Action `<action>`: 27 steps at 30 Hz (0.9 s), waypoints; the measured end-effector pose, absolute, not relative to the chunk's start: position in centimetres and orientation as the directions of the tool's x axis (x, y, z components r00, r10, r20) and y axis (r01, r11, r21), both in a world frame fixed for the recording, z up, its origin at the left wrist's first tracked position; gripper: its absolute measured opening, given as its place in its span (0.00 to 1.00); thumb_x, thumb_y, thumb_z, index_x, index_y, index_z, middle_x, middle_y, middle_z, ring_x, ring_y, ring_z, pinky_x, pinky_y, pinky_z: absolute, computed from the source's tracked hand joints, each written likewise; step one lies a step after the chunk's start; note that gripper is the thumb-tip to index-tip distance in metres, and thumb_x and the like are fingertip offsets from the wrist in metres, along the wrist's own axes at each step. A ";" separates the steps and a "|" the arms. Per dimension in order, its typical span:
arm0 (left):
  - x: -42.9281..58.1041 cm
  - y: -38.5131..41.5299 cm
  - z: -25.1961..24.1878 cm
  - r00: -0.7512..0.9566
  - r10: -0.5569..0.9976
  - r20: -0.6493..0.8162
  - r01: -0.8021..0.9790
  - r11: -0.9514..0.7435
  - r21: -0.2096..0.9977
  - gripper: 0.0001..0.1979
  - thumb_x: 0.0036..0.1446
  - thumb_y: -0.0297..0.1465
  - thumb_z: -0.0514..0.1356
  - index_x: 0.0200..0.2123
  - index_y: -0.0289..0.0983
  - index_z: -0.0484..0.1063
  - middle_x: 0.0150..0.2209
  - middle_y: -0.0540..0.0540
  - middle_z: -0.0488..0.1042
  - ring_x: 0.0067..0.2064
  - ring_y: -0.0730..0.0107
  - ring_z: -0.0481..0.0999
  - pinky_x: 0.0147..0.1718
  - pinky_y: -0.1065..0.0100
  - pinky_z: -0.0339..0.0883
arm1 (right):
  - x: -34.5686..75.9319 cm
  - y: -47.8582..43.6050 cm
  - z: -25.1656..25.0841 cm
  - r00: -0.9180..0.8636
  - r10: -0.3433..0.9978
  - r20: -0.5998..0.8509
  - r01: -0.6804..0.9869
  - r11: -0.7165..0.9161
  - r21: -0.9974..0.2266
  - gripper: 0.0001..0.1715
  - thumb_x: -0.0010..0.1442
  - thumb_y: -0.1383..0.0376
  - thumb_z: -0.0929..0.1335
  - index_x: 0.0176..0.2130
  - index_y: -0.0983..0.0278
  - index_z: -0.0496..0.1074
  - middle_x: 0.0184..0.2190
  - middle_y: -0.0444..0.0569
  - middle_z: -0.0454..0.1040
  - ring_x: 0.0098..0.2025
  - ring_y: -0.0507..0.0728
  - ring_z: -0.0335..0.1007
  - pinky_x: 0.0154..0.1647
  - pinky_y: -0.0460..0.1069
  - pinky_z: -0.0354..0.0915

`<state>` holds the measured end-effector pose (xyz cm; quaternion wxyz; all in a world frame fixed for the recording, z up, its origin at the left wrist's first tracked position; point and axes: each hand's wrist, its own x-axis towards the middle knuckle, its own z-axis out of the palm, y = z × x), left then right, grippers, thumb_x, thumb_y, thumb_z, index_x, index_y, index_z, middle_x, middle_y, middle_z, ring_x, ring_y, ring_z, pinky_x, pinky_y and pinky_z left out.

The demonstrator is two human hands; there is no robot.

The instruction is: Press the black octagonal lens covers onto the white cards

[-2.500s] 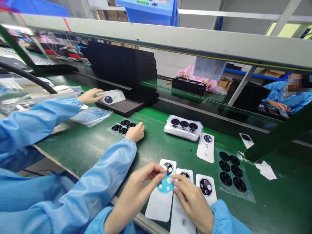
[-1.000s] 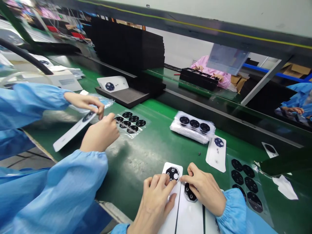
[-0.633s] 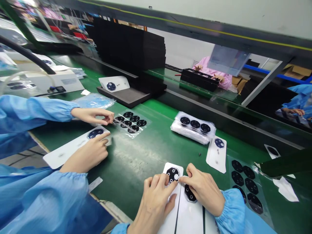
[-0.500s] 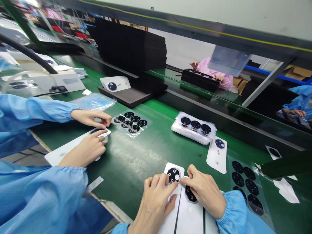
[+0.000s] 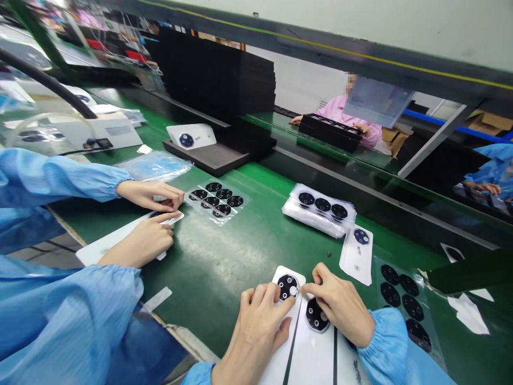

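A white phone-shaped panel [image 5: 287, 315] lies flat at the front edge, with a black octagonal camera-lens sticker [image 5: 288, 287] near its top. My left hand [image 5: 256, 326] rests on this panel, its fingers bent beside the sticker and the thumb apart, gripping nothing. From the other side my right hand [image 5: 342, 305] reaches over, index fingertip touching the sticker's right edge and the other fingers loosely bent. Under my right hand is a second white panel [image 5: 312, 353] with its own black sticker [image 5: 316, 314]. A third panel is partly hidden by my right forearm.
At left, a co-worker's two hands [image 5: 138, 240] work on another white panel [image 5: 104, 243]. Sheets of black stickers [image 5: 216, 199] lie on the green table, with a plastic-wrapped stack [image 5: 316, 219] behind. A finished-looking panel [image 5: 356, 256] and a sticker sheet [image 5: 401, 291] lie right.
My right hand has shifted slightly up, showing more of the second panel's sticker. Its index fingertip has moved along the first sticker's right edge. My left hand stays nearly in place.
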<state>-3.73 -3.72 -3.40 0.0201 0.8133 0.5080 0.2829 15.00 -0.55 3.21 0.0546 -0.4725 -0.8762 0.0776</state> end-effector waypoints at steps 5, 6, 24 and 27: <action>-4.0 -3.7 -2.0 0.359 0.853 0.380 0.809 -0.487 0.329 0.16 0.45 0.22 0.58 0.37 0.45 0.71 0.34 0.48 0.68 0.36 0.63 0.66 0.34 0.62 0.52 | 14.6 -0.4 3.1 -0.572 0.820 0.030 0.812 0.571 -0.120 0.26 0.50 0.82 0.59 0.38 0.56 0.69 0.32 0.42 0.58 0.27 0.50 0.59 0.23 0.44 0.50; -4.1 -3.8 -1.7 0.367 0.856 0.365 0.809 -0.488 0.329 0.16 0.46 0.22 0.58 0.37 0.45 0.71 0.34 0.48 0.68 0.36 0.62 0.66 0.34 0.63 0.52 | 14.5 -0.5 3.1 -0.573 0.819 0.029 0.813 0.573 -0.105 0.25 0.50 0.82 0.59 0.38 0.56 0.69 0.31 0.42 0.58 0.28 0.50 0.59 0.23 0.44 0.50; -4.0 -3.8 -0.9 0.376 0.898 0.228 0.820 -0.437 0.369 0.13 0.49 0.23 0.58 0.37 0.45 0.71 0.35 0.48 0.68 0.39 0.61 0.67 0.35 0.62 0.56 | 14.2 -1.4 3.6 -0.568 0.822 0.031 0.818 0.569 -0.091 0.21 0.55 0.80 0.58 0.35 0.58 0.70 0.31 0.43 0.57 0.27 0.49 0.58 0.22 0.44 0.47; -4.0 -3.9 -0.9 0.362 0.904 0.225 0.819 -0.424 0.386 0.12 0.50 0.24 0.58 0.40 0.41 0.68 0.37 0.47 0.69 0.39 0.61 0.67 0.36 0.61 0.57 | 14.1 -1.5 3.7 -0.564 0.825 0.031 0.820 0.564 -0.096 0.22 0.55 0.80 0.58 0.36 0.57 0.70 0.32 0.43 0.57 0.27 0.49 0.58 0.23 0.44 0.48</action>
